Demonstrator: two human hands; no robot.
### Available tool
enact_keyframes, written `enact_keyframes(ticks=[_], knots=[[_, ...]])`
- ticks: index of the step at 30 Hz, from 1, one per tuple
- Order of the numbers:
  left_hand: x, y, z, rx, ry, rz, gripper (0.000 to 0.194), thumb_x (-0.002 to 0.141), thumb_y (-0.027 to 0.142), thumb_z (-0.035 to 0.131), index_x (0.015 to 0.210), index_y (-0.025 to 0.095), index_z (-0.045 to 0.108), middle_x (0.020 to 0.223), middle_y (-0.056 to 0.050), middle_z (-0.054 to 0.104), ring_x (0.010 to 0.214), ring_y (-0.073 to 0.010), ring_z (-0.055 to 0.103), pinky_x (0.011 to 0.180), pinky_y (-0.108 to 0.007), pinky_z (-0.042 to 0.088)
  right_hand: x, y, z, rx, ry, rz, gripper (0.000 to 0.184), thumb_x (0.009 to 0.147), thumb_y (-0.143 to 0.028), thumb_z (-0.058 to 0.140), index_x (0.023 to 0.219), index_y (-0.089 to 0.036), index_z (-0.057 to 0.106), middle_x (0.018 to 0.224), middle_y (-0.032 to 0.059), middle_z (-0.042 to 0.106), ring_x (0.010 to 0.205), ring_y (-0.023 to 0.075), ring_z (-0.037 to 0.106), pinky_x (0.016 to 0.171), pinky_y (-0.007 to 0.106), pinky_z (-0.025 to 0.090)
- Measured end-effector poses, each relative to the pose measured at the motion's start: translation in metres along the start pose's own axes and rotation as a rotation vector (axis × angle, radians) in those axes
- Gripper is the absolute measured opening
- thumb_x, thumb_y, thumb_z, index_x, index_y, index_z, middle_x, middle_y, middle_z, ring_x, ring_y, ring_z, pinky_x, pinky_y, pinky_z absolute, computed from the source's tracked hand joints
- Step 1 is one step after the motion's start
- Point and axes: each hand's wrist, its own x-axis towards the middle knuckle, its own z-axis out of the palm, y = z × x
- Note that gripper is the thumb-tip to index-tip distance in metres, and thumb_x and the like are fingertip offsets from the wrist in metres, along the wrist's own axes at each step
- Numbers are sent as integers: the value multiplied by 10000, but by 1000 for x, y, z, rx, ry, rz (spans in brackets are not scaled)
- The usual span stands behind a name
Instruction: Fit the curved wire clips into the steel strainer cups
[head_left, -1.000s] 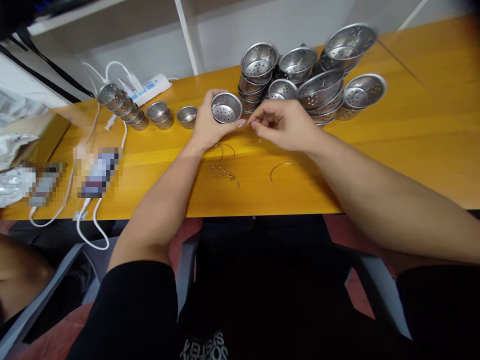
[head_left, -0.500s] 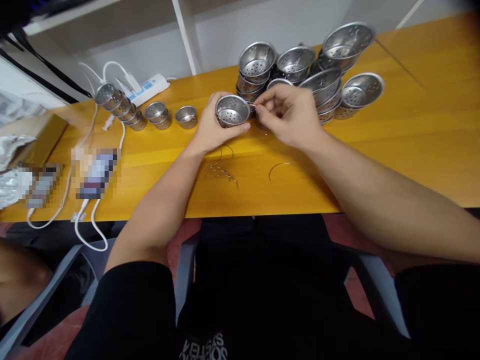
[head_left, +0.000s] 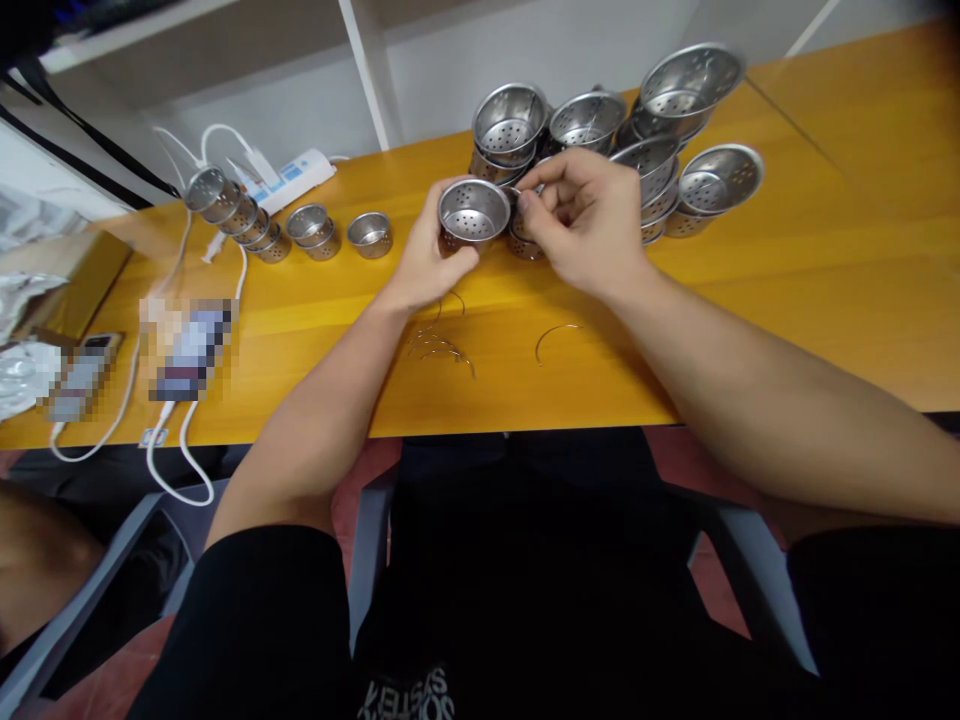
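My left hand (head_left: 426, 250) is wrapped round a small perforated metal cup (head_left: 474, 212), held above the table with its mouth tilted towards me. At the cup's right rim, my right hand (head_left: 581, 215) has thumb and forefinger pinched on a thin metal wire, mostly hidden by the fingertips. Below the cup lie several thin curved wires (head_left: 442, 347) in a loose group. A single curved wire (head_left: 546, 338) rests further right. Behind my hands stand stacks of like perforated cups (head_left: 511, 125), partly covered by my right hand.
On the left of the yellow table (head_left: 315, 320) stand a lone cup (head_left: 370, 235), a short stack (head_left: 313, 232) and a leaning stack (head_left: 238, 215). A white power strip (head_left: 300, 178) lies behind them. Two blurred phones with white cables sit near the front left edge. Another person's limb shows far left.
My left hand and the cup have shifted slightly right, and the left thumb has drawn back. My right fingertips now meet the cup's rim, where a short length of wire showed between them before.
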Motion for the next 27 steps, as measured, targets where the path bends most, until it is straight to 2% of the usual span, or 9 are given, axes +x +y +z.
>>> enact_keyframes(ticks=[3, 8, 13, 16, 20, 23, 27], knots=[[1, 8, 0, 50, 8, -48, 855, 1068, 683, 936, 1750, 377, 521, 1672, -137, 717, 1624, -406, 757, 1408, -642, 643, -1, -9, -3, 14, -19, 42, 501, 1083, -880, 899, 1152, -403, 762, 816, 30, 666, 733, 306, 564, 715, 533, 546], [3, 19, -1, 53, -3, -42, 912, 1000, 811, 990, 1661, 352, 561, 1606, -106, 746, 1540, -389, 803, 1369, -599, 675, 0, -13, -2, 85, -9, 24, 414, 1075, -733, 980, 1075, -376, 770, 789, 15, 602, 687, 272, 495, 698, 508, 455], [1, 19, 5, 52, 4, -37, 955, 973, 893, 996, 1609, 341, 546, 1505, -85, 762, 1455, -373, 848, 1297, -577, 720, 0, -13, 0, 138, -8, 40, 358, 1002, -608, 1060, 1024, -347, 815, 784, 7, 595, 696, 253, 499, 696, 500, 412], [-1, 19, 12, 44, -8, -2, 1007, 987, 915, 977, 1664, 349, 492, 1551, -96, 732, 1490, -366, 840, 1292, -553, 722, -1, -12, 0, 123, -17, 53, 367, 997, -635, 1059, 1014, -353, 823, 769, 4, 585, 692, 252, 504, 696, 506, 425], [-4, 28, 17, 23, -20, 18, 1031, 1032, 876, 960, 1757, 359, 441, 1623, -116, 698, 1548, -369, 823, 1288, -562, 727, -2, -9, -1, 75, -28, 50, 439, 1019, -764, 1021, 1033, -378, 813, 776, 22, 627, 709, 279, 536, 696, 527, 501], [-2, 33, 15, 22, -41, 1, 1067, 940, 844, 1068, 1724, 355, 533, 1612, -110, 732, 1544, -394, 827, 1326, -618, 708, -2, -10, -2, 52, -37, 34, 458, 1065, -833, 945, 1093, -399, 801, 778, 29, 654, 760, 310, 583, 696, 527, 535], [0, 33, 11, -5, -31, -13, 1071, 894, 806, 1123, 1710, 346, 603, 1640, -135, 764, 1550, -410, 819, 1375, -669, 683, -1, -12, -1, 58, -8, 35, 475, 1057, -807, 963, 1084, -368, 785, 793, 17, 615, 705, 270, 531, 702, 504, 480]])
